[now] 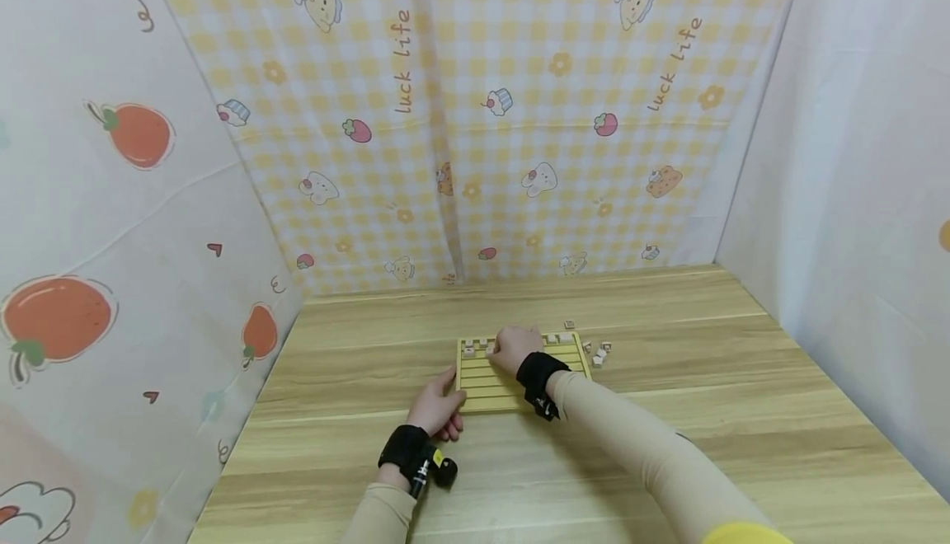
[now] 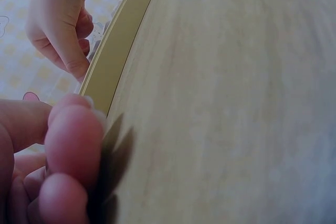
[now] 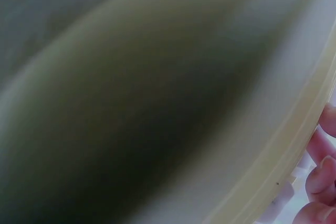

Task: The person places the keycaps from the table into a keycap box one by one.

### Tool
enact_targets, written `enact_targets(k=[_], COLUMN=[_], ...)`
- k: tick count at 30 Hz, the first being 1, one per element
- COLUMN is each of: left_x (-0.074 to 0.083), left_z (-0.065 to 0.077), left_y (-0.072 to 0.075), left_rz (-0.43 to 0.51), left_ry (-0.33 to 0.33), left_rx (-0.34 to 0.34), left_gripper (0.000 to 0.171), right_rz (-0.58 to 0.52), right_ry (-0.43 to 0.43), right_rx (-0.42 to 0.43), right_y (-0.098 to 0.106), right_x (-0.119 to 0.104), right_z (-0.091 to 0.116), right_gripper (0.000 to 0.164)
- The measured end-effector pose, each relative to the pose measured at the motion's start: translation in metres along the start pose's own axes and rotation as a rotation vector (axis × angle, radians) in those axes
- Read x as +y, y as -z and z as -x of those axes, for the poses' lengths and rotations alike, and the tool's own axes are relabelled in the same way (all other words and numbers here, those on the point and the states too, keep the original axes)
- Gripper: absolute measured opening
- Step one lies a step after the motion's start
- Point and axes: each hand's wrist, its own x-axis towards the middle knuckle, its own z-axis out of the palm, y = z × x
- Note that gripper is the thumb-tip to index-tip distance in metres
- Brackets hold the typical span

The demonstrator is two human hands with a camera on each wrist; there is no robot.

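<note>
Tray (image 1: pixel 486 402), left fingers (image 2: pixel 73 137) gripping, right fingers (image 1: pixel 502 356) (at tile (image 1: pixel 489 351))

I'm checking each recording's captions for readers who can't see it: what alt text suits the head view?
A person's right grip reaches over a yellow slatted tray with small pale blocks along its far side, while the left grip holds its left edge. Loose blocks lie to its right on a wood-grained table, before a yellow-checked cartoon backdrop.

Checked backdrop (image 1: pixel 475 148) (probably cloth), wood-grain table (image 1: pixel 356 346)
</note>
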Motion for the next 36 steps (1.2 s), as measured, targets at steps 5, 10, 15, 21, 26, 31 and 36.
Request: enact_targets(k=[5,10,15,21,26,31,36], left_x=[0.001,0.001,0.0,0.002,0.003,0.003,0.001], left_z=[0.001,0.001,0.0,0.0,0.0,0.001,0.001], left_y=[0.0,-0.001,-0.001,0.0,-0.002,-0.002,-0.001], left_rz=[0.007,0.001,0.008,-0.008,-0.011,-0.01,-0.018], left_ry=[0.003,0.001,-0.002,0.005,0.007,-0.01,-0.01], left_rx=[-0.004,0.002,0.001,0.001,0.005,0.0,0.003], left_gripper=[0.064,0.064,0.064,0.064,0.064,0.064,0.064], right_rz=[-0.022,-0.033,-0.027,-0.029,-0.09,-0.172,-0.184], right_ry=[-0.008,-0.02,-0.03,-0.017,0.007,-0.014,-0.056], right_rx=[-0.018,-0.034,-0.043,-0.035,-0.047,-0.068,-0.052], right_y=[-0.001,0.0,0.0,0.0,0.008,0.03,0.063], right_x=[-0.001,-0.002,-0.003,-0.002,0.002,0.017,0.05], right_z=[-0.002,-0.003,-0.004,-0.003,0.002,0.006,0.001], right_gripper=[0.038,0.041,0.042,0.048,0.051,0.032,0.015])
